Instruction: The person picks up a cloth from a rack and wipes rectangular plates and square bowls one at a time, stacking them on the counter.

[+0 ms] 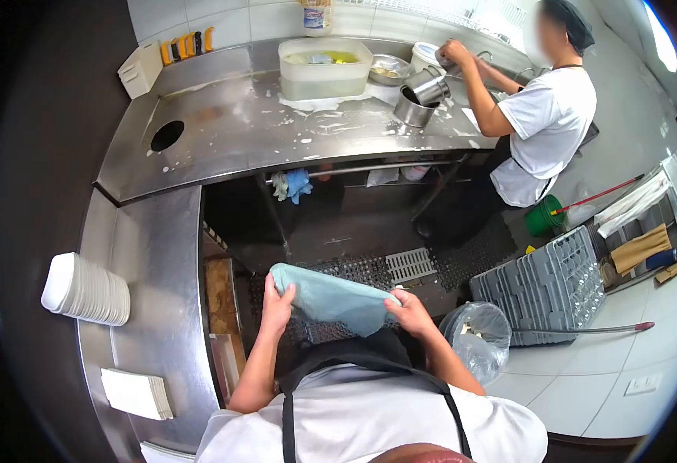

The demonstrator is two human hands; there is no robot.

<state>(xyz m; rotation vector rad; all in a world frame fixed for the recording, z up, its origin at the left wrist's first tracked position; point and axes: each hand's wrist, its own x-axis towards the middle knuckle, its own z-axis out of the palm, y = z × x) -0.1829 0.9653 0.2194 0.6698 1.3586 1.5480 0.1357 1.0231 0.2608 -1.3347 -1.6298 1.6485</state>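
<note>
A light blue-green cloth (330, 297) is stretched between my two hands in front of my apron, over the dark floor. My left hand (278, 302) pinches its upper left corner, thumb on the near side. At the other end, my right hand (410, 310) grips the right corner. Between them the cloth sags, its lower edge hanging loose.
A steel counter (222, 147) has a round hole (167, 136), a plastic tub (324, 81) of liquid and metal pots (415, 108). A co-worker (550, 116) handles a metal container at right. Foam containers (87, 289) stand left; a bagged bin (477, 336) and grey crates (547, 285) stand right.
</note>
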